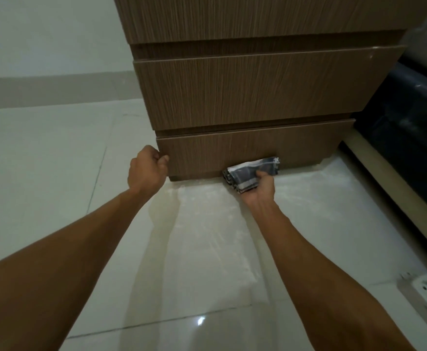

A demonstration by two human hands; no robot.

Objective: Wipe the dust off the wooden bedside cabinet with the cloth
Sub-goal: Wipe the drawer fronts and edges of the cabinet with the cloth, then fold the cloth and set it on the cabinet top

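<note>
3 drawer fronts (pixel 258 92) on wooden bedside cabinet (pixel 258 19), contents hidden; pale glossy tiled floor (pixel 55 160), dusty smear (pixel 207 224) in front. Folded grey-white cloth (pixel 248 171) against lowest front's bottom edge, clamped in fingers of right hand (pixel 260 190). Fingers of left hand (pixel 146 171) curled round that front's left corner.

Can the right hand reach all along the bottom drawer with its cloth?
Probably yes. The right hand holds the folded grey-and-white cloth against the bottom drawer front of the brown wooden bedside cabinet; nothing stands before that front.
</note>
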